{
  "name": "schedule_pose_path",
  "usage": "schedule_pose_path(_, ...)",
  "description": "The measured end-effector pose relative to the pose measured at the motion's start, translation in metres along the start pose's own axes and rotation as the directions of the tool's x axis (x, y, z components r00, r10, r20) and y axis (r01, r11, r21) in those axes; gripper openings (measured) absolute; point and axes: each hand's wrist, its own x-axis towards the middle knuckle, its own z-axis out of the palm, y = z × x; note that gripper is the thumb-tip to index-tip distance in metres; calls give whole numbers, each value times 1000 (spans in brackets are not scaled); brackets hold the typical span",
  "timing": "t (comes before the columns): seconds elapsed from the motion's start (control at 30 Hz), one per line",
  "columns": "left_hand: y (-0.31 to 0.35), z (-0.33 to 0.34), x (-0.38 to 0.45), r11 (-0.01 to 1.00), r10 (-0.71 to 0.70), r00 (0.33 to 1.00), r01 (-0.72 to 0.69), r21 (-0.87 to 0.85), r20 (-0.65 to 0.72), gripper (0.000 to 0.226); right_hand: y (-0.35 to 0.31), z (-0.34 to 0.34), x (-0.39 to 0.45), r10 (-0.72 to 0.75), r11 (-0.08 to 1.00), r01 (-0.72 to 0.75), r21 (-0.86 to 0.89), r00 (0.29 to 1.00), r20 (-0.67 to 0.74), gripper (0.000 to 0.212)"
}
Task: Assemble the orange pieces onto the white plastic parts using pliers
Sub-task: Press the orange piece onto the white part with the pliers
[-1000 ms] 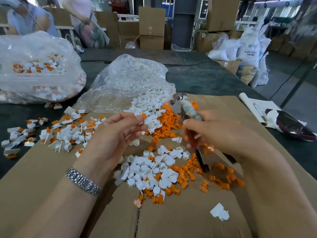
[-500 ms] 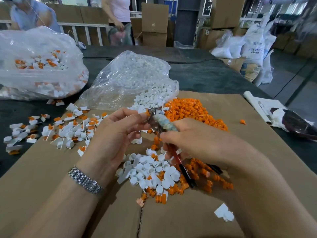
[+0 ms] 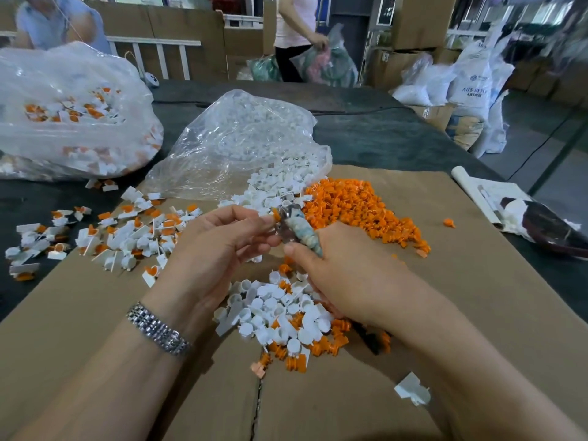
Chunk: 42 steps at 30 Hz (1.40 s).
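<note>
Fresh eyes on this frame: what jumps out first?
The two hands meeting mid-frame: the right hand grips pliers whose tip meets a small piece pinched by the left hand. Just behind them, a bright heap of orange pieces lies on the cardboard. White parts are scattered below the hands, and finished orange-and-white parts spread to the left.

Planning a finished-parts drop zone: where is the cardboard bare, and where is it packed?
Bare cardboard: right of the right hand, below the orange pile; also near-left, below the assembled pieces. Crowded: the mixed heap between the wrists, and around the open bag.
</note>
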Motion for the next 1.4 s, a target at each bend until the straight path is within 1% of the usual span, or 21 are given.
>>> schedule_pose_path(0.07, 0, 0, 0, 1000, 5, 1000, -5, -7, -3, 11, 1, 0, 1, -24, 999, 24, -22, 999, -21, 43)
schedule_pose_path(0.1, 0, 1, 0, 1000, 12, 1000, -12, -11, -4, 9, 2, -1, 1, -32, 999, 32, -4, 999, -22, 43)
schedule_pose_path(0.17, 0, 2, 0, 999, 42, 999, -42, -14, -8, 6, 4, -3, 0, -37, 991, 35, 130, 999, 18, 45)
schedule_pose_path(0.23, 1, 2, -1, 996, 94, 995, -94, 10, -18, 12, 9, -10, -1, -30, 950, -10, 312, 992, 121, 48)
schedule_pose_path(0.3, 2, 2, -3, 988, 147, 989, -146, 40, -23, 18, 13, -22, -4, -24, 914, -65, 401, 977, 213, 50)
schedule_pose_path(0.33, 2, 3, -4, 985, 166, 986, -165, 54, -14, 18, 16, -29, -6, -22, 920, -63, 388, 977, 212, 52)
schedule_pose_path(0.37, 3, 3, -5, 982, 178, 984, -178, 71, -1, 18, 18, -36, -7, -19, 942, -41, 332, 984, 177, 54)
schedule_pose_path(0.43, 3, 3, -6, 975, 191, 981, -192, 111, 18, 20, 25, -46, -7, -24, 984, 13, 178, 998, 59, 53)
schedule_pose_path(0.47, 3, 3, -6, 973, 193, 981, -193, 126, 18, 22, 31, -50, -5, -22, 990, 21, 136, 1000, 5, 50)
schedule_pose_path(0.53, 3, 4, -7, 969, 194, 981, -192, 156, 8, 23, 44, -52, 1, -6, 993, 14, 121, 998, -67, 44)
schedule_pose_path(0.57, 2, 5, -7, 966, 192, 981, -190, 177, 3, 21, 50, -50, 5, 1, 994, 8, 112, 997, -83, 43)
schedule_pose_path(0.67, 1, 6, -7, 955, 187, 982, -183, 235, 6, 5, 67, -42, 20, 28, 996, -15, 93, 991, -131, 48)
schedule_pose_path(0.8, -1, 5, -7, 906, 236, 971, -229, 356, 22, 7, 91, -49, 37, 106, 984, -76, 161, 976, -188, 47)
schedule_pose_path(0.87, -2, 4, -6, 877, 260, 965, -251, 410, 35, 8, 99, -50, 44, 142, 982, -108, 153, 962, -233, 47)
schedule_pose_path(0.93, -3, 3, -5, 866, 257, 965, -253, 432, 51, 7, 101, -45, 48, 178, 982, -154, 113, 954, -243, 46)
schedule_pose_path(1.0, -3, 2, -4, 861, 239, 969, -243, 446, 67, 8, 100, -37, 50, 209, 978, -206, 38, 955, -210, 45)
schedule_pose_path(1.07, -3, 1, -3, 867, 210, 975, -223, 446, 78, 8, 99, -31, 51, 214, 974, -225, -38, 957, -196, 42)
schedule_pose_path(1.2, -3, 0, -3, 861, 129, 984, -172, 479, 122, 10, 93, -22, 49, 167, 963, -214, -166, 951, -260, 44)
schedule_pose_path(1.3, -2, -2, -3, 867, 71, 989, -128, 482, 133, 8, 84, -17, 42, 81, 952, -178, -250, 932, -354, 30)
schedule_pose_path(1.37, -2, -2, -2, 870, 47, 991, -102, 483, 125, 8, 75, -17, 38, -41, 959, -78, -273, 914, -405, 14)
schedule_pose_path(1.4, -1, -2, -1, 869, 42, 992, -94, 486, 117, 8, 70, -17, 36, -122, 967, 13, -256, 901, -417, 9)
